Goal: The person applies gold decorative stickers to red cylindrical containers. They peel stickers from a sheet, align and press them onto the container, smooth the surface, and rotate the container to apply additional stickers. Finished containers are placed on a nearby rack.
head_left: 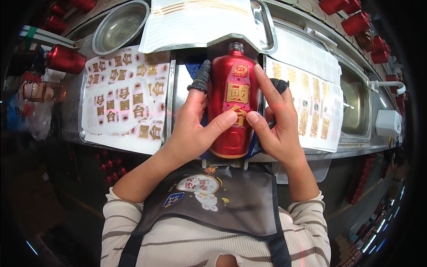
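A glossy red bottle (218,84) with gold characters down its front lies in the middle, its bare neck pointing away from me. My left hand (191,122) grips its left side, the thumb pressed on the lower gold character. A dark knitted finger cover sits on that hand's forefinger. From the other side my right hand (279,122) holds the bottle, thumb at the lower right edge and forefinger stretched along the upper right side. Another dark cover is on a finger of this hand. Behind the bottle the other fingertips are hidden.
Decal sheets (100,133) with gold characters lie on a tray at left, and gold-patterned sheets (327,120) at right. White sheets (200,26) cover a tray ahead. A metal bowl (143,20), a red bottle (66,59) and a sink (365,122) stand around.
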Available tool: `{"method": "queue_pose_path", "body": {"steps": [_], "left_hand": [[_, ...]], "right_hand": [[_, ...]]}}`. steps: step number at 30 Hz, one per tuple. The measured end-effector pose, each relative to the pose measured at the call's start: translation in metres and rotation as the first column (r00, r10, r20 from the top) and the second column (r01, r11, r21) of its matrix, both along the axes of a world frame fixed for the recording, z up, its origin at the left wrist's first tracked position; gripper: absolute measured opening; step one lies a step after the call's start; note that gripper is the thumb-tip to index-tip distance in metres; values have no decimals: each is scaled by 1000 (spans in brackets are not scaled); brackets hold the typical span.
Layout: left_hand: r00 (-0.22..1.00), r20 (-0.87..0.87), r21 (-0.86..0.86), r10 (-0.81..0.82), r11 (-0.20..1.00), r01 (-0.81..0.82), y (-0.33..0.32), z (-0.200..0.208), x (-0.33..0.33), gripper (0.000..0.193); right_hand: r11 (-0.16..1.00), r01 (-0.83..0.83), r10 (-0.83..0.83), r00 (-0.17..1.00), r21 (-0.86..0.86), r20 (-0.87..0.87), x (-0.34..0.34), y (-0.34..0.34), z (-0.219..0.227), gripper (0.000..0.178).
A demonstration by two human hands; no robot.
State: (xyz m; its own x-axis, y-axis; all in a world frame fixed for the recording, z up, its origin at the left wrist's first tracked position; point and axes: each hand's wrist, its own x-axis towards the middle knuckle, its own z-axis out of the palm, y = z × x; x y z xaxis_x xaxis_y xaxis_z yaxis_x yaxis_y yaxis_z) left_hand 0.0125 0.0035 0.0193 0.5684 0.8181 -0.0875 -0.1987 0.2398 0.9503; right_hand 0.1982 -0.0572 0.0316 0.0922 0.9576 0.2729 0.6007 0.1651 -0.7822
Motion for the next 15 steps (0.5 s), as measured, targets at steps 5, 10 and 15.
{"method": "queue_pose_path", "body": {"steps": [5,10,15], "left_hand": [[997,-57,132,45,991,-38,0,-9,-1,56],[994,-88,156,70,986,-55,0,-10,0,52],[985,-155,227,72,973,-36,-1,-14,-2,53]], "right_hand": [[999,-38,35,981,11,192,-2,6,7,61],[999,-22,30,977,-39,210,-3,8,8,60],[1000,-19,23,976,-19,215,-2,9,5,61]]}}
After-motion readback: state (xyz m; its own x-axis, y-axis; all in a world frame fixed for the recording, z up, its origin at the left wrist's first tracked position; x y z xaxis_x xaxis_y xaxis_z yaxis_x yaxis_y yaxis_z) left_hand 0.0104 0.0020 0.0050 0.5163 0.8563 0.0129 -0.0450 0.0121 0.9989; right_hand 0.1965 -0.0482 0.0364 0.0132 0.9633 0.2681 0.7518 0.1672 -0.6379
